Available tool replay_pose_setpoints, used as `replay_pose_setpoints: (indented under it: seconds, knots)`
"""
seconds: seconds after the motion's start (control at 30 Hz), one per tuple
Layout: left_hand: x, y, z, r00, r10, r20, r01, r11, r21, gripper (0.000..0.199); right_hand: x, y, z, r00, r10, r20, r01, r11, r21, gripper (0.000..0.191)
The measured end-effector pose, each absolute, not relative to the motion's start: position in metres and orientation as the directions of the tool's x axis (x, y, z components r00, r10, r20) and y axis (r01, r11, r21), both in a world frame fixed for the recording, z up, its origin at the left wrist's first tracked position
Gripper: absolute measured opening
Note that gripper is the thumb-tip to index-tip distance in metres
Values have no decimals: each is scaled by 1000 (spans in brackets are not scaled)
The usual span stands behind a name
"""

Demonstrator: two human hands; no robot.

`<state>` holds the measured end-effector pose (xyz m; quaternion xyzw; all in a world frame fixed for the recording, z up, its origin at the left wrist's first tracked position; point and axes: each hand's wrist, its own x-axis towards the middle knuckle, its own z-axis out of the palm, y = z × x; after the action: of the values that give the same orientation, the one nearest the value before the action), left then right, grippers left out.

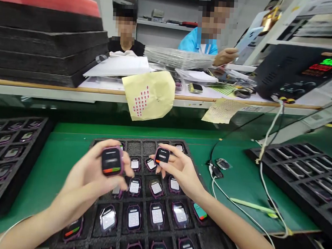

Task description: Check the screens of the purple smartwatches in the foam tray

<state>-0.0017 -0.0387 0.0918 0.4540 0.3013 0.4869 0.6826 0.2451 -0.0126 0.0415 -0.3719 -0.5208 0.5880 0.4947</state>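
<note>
My left hand [96,173] is closed around a purple-cased smartwatch without a strap [111,160], its lit screen facing me with red and green bars at the bottom. My right hand [177,164] grips a second smartwatch [162,156], showing a dark screen with an orange-red bar. Both are raised over a black foam tray [143,203] divided into square cells. Many cells hold similar watches, such as one with a white lit screen [134,216]. Some cells at the far end lie bare. My forearms cover parts of the tray on both sides.
Another foam tray of watches [16,168] lies left, and one with pale frames [297,165] lies right. White cables [242,206] cross the green mat. Behind stands a shelf with stacked black foam [44,47], a power supply [299,72] and hanging yellow sheets [150,96]. Two people sit beyond.
</note>
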Motion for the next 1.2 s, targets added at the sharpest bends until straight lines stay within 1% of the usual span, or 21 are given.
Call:
replay_pose_setpoints:
  seconds: [0.07, 0.17, 0.27, 0.4, 0.47, 0.6, 0.7, 0.8, 0.9, 1.07, 1.13, 1.2]
  knots:
    - [12, -26, 82, 375, 927, -31, -349, 172, 921, 44, 245, -12, 37, -295, 950, 103, -211, 41, -977, 44]
    - [27, -15, 64, 408, 912, -35, -307, 174, 936, 39, 244, -12, 38, -338, 933, 125, -221, 50, -974, 44]
    - [32, -13, 53, 441, 897, -18, -284, 159, 946, 40, 240, -12, 41, -303, 946, 113, -188, 57, -981, 40]
    - [31, -13, 49, 489, 872, 8, -299, 159, 941, 44, 235, -13, 42, -196, 976, 91, -76, 78, -994, 31]
    - [30, -13, 49, 506, 862, 32, -320, 153, 935, 42, 234, -13, 42, -165, 983, 76, -33, 72, -997, 28]
    - [31, -13, 47, 502, 863, 66, -366, 143, 920, 35, 235, -13, 42, -184, 980, 75, -23, 72, -997, 27]
    - [31, -12, 47, 473, 880, 44, -371, 154, 916, 31, 238, -14, 43, -248, 966, 78, -59, 66, -996, 30]
    - [30, -10, 47, 454, 891, 35, -370, 152, 916, 30, 239, -17, 47, -317, 947, 57, -91, 29, -995, 40]
    - [28, -9, 46, 450, 892, 49, -378, 141, 915, 33, 237, -21, 52, -339, 940, 38, -86, 9, -996, 48]
    - [26, -10, 47, 474, 873, 111, -404, 103, 909, 52, 234, -21, 52, -302, 952, 50, -63, 32, -998, 47]
    - [27, -10, 48, 473, 874, 108, -386, 96, 918, 54, 235, -19, 49, -303, 951, 59, -78, 37, -996, 46]
    - [28, -10, 47, 466, 879, 100, -371, 91, 924, 50, 238, -17, 46, -316, 947, 60, -96, 31, -995, 44]
